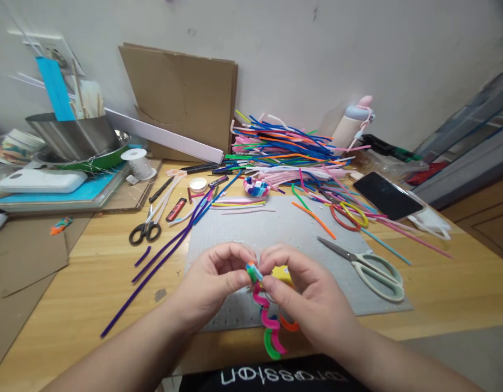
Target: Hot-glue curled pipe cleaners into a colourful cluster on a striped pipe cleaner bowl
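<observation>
Pinching the fuzzy piece (252, 272) with my left hand (214, 280) and right hand (306, 288), probably shaping; next move needs steady pressure.

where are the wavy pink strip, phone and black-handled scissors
Wavy pink strip (270, 322): head view, its hanging middle.
Phone (388, 195): head view, dark screen.
Black-handled scissors (145, 228): head view, where the handle loops meet.

The one camera sits on the person's head, looking forward and down over a table (83, 283). Close to the lens, the left hand (218, 283) falls at seven o'clock and the right hand (310, 291) at five, black clothing (202, 381) at six; the phone (388, 196) lies farther at three, the wall (276, 60), farthest off, at twelve.
</observation>
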### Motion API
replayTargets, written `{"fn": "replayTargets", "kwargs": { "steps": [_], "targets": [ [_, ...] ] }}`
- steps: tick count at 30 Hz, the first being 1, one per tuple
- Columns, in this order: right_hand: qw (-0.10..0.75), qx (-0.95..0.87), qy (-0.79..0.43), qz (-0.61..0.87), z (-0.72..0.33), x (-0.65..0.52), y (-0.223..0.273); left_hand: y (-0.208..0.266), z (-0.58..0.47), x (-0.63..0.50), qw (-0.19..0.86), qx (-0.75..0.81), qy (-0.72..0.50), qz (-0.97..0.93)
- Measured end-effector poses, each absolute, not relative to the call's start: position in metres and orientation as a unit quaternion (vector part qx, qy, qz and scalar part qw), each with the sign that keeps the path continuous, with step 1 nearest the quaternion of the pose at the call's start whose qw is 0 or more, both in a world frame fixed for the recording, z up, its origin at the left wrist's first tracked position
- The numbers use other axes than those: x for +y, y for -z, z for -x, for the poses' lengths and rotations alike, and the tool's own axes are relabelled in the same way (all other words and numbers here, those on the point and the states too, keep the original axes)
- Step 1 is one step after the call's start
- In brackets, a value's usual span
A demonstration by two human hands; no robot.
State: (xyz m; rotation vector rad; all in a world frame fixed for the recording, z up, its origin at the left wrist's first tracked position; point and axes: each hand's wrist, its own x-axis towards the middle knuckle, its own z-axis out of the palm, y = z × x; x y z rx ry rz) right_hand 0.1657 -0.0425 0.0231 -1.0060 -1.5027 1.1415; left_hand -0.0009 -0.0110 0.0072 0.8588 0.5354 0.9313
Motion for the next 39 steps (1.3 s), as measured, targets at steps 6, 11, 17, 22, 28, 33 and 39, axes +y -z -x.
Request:
{"fn": "replayTargets", "kwargs": {
  "steps": [6, 11, 17, 22, 28, 33, 39],
  "targets": [
    [0.456, -0.636, -0.451, 0.428, -0.168, -0.044, -0.028, -0.007, 0.004, -0.009, 0.734, 0.256, -0.441, -0.448],
    [0.448, -0.644, -0.444, 0.433, -0.169, -0.045, -0.026, -0.012, 0.007, -0.008, 0.738, 0.273, -0.421, -0.452],
    [0.431, -0.659, -0.431, 0.441, -0.172, -0.044, -0.029, -0.02, 0.011, -0.009, 0.74, 0.28, -0.387, -0.474],
    [0.385, -0.693, -0.411, 0.45, -0.175, -0.044, -0.035, -0.025, 0.015, -0.009, 0.638, 0.323, -0.363, -0.597],
    [0.364, -0.715, -0.392, 0.45, -0.177, -0.046, -0.036, -0.028, 0.016, -0.009, 0.611, 0.339, -0.333, -0.634],
    [0.353, -0.672, -0.444, 0.477, -0.179, -0.049, -0.036, -0.03, 0.017, -0.01, 0.631, 0.334, -0.298, -0.634],
    [0.402, -0.644, -0.455, 0.465, -0.2, -0.052, -0.034, -0.031, 0.02, -0.01, 0.673, 0.332, -0.283, -0.597]
  ]
}}
